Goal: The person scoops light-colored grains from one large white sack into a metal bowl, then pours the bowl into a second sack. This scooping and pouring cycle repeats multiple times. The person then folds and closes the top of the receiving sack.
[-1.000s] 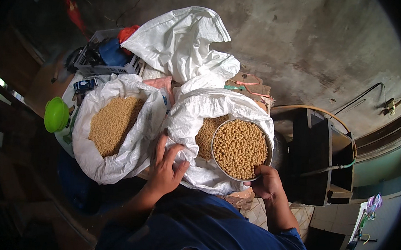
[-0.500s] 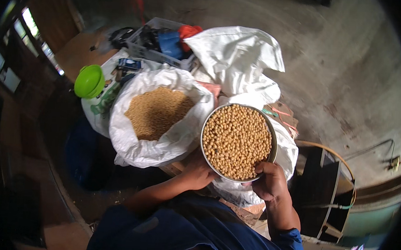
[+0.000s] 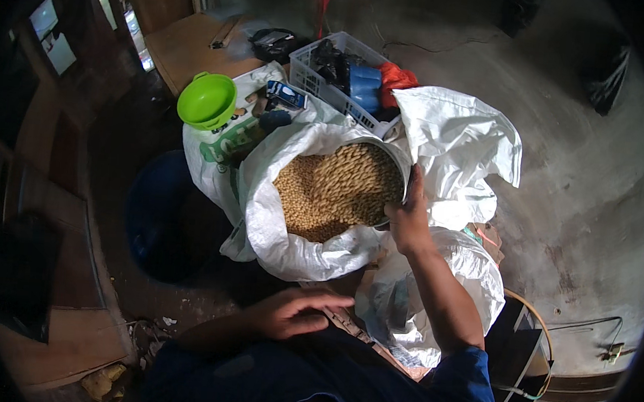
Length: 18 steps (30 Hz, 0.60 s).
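The metal bowl, level a moment ago, now tips beans into the white sack, gripped by the right hand; the left hand has released, hovering open

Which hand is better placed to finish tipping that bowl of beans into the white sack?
The right hand. It grips the rim of the tilted bowl over the open white sack, with beans streaming in. The left hand is empty, low near the body, away from both.
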### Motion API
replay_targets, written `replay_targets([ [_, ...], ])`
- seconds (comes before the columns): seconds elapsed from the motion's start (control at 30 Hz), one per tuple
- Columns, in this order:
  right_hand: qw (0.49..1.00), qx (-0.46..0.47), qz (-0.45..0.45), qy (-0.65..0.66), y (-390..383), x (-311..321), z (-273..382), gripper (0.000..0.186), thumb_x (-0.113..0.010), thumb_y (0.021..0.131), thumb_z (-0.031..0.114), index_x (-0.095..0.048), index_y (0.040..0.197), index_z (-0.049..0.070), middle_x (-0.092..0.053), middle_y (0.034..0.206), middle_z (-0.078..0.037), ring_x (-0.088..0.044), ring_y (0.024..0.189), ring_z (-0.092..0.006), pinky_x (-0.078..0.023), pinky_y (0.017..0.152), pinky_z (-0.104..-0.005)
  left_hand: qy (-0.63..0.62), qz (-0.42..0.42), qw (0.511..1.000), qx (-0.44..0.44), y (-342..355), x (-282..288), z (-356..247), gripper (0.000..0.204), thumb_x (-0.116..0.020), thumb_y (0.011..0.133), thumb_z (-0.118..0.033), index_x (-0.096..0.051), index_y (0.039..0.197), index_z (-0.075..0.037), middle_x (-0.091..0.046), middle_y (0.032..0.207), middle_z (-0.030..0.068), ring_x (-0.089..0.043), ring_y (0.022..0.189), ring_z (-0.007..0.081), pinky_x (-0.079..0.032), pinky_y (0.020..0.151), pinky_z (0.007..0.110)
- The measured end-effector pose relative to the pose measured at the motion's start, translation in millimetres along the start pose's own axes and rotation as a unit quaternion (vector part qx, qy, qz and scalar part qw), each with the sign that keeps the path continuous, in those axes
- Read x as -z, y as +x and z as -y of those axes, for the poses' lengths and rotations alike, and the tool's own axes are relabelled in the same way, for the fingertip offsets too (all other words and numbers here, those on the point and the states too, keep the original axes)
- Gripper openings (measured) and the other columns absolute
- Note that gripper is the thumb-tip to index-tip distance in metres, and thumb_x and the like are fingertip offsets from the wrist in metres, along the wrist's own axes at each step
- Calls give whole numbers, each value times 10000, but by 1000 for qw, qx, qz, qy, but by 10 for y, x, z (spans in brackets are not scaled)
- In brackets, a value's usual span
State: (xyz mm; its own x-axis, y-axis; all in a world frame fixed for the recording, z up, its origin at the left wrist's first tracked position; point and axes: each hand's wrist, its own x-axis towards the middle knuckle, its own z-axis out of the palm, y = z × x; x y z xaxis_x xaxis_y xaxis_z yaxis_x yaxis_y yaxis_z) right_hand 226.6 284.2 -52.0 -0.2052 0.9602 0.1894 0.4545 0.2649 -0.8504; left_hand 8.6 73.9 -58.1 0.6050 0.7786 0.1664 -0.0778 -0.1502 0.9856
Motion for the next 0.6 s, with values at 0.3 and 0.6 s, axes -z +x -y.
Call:
replay_targets([
  [0.3, 966, 56, -7, -253, 106, -333, 127, 1014, -631, 761, -135, -198, 1623, 177, -332, 1518, -342, -460, 1305, -591, -544, 954, -587, 342, -476, 810, 28, -297, 727, -122, 528, -724, 886, -102, -567, 1381, -2, -582, 1282, 204, -511, 1193, 360, -405, 1048, 450],
  [0.6, 906, 239, -108, -331, 23, -191, 189, 765, -675, 824, -113, -443, 1514, 123, -332, 1500, -324, -661, 1062, -473, -590, 803, -518, 355, -434, 825, 74, -9, 1125, 281, 838, -813, 852, -211, -381, 1544, -21, -508, 1386, 234, -428, 1304, 402, -350, 1114, 500],
])
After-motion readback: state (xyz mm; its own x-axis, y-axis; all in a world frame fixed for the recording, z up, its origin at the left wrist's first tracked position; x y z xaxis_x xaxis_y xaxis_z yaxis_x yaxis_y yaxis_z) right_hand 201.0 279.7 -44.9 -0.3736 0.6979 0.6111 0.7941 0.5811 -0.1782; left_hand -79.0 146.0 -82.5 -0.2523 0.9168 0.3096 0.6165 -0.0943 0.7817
